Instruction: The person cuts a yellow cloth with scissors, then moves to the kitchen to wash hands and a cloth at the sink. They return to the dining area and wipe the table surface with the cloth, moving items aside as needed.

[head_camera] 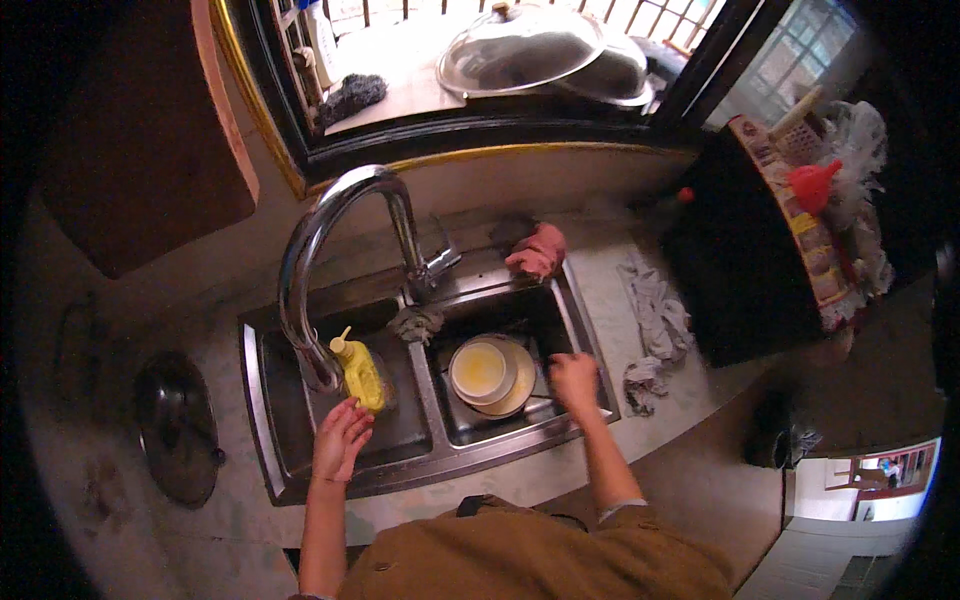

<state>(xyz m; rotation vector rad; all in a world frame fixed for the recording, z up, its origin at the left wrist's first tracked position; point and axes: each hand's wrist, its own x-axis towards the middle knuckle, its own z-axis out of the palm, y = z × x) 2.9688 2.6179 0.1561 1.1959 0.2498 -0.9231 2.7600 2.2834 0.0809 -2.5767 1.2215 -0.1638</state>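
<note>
A yellow pump bottle [363, 375] stands in the left basin of the steel double sink [450, 459], under the curved chrome faucet [300, 262]. My left hand [345, 439] is at the bottle's lower end with its fingers spread a little; whether they touch it cannot be told. In the right basin a bowl [478, 371] with yellowish liquid or residue rests on a larger pale dish [517, 386]. My right hand [575, 381] is just right of these dishes, over the basin's right side, its fingers curled; what they may hold is hidden.
A grey rag [417, 323] lies on the sink divider and a pink cloth [538, 250] on the back rim. Crumpled pale cloths [656, 315] lie on the right counter, a dark round lid [177, 427] on the left. Metal lids [525, 49] stand on the windowsill.
</note>
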